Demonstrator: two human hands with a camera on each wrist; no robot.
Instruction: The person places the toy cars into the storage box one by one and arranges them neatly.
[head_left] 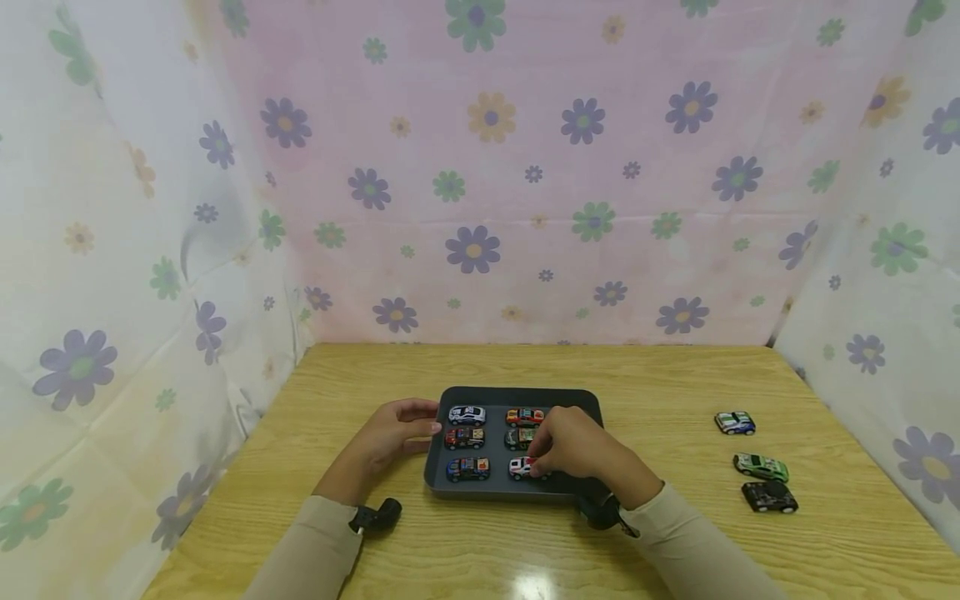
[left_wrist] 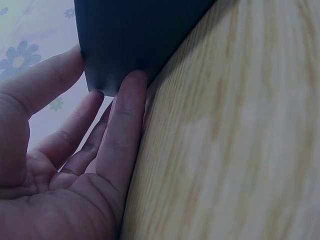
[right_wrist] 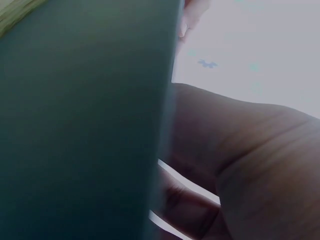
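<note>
A dark grey tray [head_left: 487, 496] lies on the table with toy cars in two columns. On its left are a white toy car [head_left: 467, 415], a dark red one [head_left: 465, 437] and a blue one [head_left: 468, 469]. The other column has a red-orange car [head_left: 524, 417], a dark green car [head_left: 517, 438] and a white-and-red toy car [head_left: 519, 468]. My right hand [head_left: 581, 446] reaches over the tray and pinches the white-and-red car; the tray wall [right_wrist: 85, 125] hides the fingertips in the right wrist view. My left hand [head_left: 386, 437] touches the tray's left side with extended fingers [left_wrist: 122, 130].
To the right on the wooden table [head_left: 360, 367] sit a white-and-blue toy car [head_left: 735, 422], a green toy car [head_left: 761, 467] and a black toy car [head_left: 770, 497]. A flowered cloth [head_left: 525, 192] hangs behind and along both sides.
</note>
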